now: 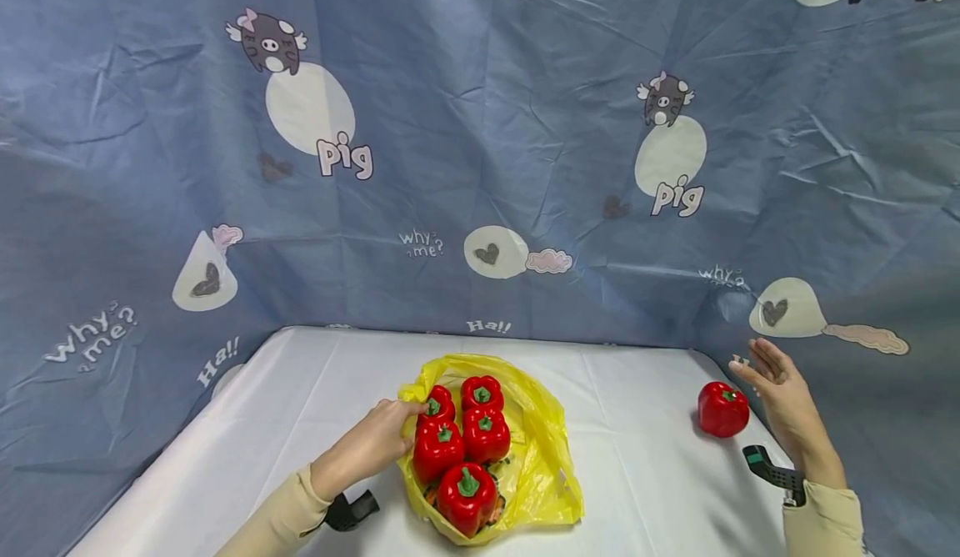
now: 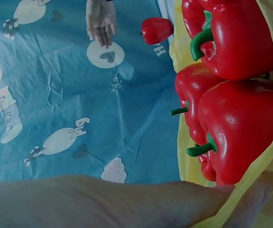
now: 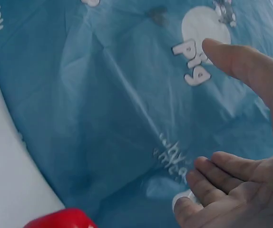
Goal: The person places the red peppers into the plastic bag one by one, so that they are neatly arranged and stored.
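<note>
A yellow plastic bag lies spread wide at the middle of the table, with several red bell peppers inside, green stems showing. My left hand pinches the bag's left rim, the thumb on the inner side beside the peppers. In the left wrist view the yellow film covers part of those fingers. One more red bell pepper stands on the table at the right. Just right of it and above the tabletop, my right hand is held with fingers extended and the thumb apart, touching nothing.
The table has a white cover. Blue printed cloth hangs behind it and along both sides, close to the right hand. Each wrist wears a black camera mount.
</note>
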A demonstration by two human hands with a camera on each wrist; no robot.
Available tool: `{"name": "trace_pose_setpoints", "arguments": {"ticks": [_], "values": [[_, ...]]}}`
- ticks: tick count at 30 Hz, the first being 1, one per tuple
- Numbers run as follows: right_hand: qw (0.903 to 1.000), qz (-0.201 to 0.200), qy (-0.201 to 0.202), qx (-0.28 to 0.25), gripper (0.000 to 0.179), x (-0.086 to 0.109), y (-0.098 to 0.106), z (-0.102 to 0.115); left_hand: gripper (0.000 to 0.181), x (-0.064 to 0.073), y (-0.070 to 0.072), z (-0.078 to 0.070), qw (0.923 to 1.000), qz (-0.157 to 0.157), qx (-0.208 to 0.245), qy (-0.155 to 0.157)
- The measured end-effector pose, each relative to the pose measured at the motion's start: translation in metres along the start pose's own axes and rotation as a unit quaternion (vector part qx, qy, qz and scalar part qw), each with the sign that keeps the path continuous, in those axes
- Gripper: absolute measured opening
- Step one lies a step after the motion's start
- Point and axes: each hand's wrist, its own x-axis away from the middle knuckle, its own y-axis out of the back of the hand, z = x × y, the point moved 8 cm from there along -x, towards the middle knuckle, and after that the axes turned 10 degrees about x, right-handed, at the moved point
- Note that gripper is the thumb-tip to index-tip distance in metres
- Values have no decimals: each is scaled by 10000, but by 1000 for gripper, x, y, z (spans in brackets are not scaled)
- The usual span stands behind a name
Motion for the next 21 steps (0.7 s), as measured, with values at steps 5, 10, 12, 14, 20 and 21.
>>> {"name": "trace_pose_setpoints", "arguments": {"ticks": [5, 10, 12, 14, 20, 21], "values": [[9994, 181, -267, 142, 89, -3, 2, -21, 42, -1, 0, 0, 10000, 1, -10, 95], [9959, 525, -699, 231, 97, -5, -1, -45, 41, -1, -1, 1, 9999, 25, 16, 149], [9938, 715, -810, 254, 100, -5, -4, -52, 41, -1, -2, 1, 9999, 39, 10, 167], [9922, 866, -852, 266, 102, -7, -6, -58, 41, -1, -2, 2, 9998, 47, 7, 181], [9890, 1004, -1042, 296, 104, -10, -8, -77, 42, -1, 1, 1, 9999, 19, -24, 168], [9883, 1019, -1101, 280, 104, -10, -8, -80, 42, -1, 1, 1, 9999, 6, -38, 147]]}}
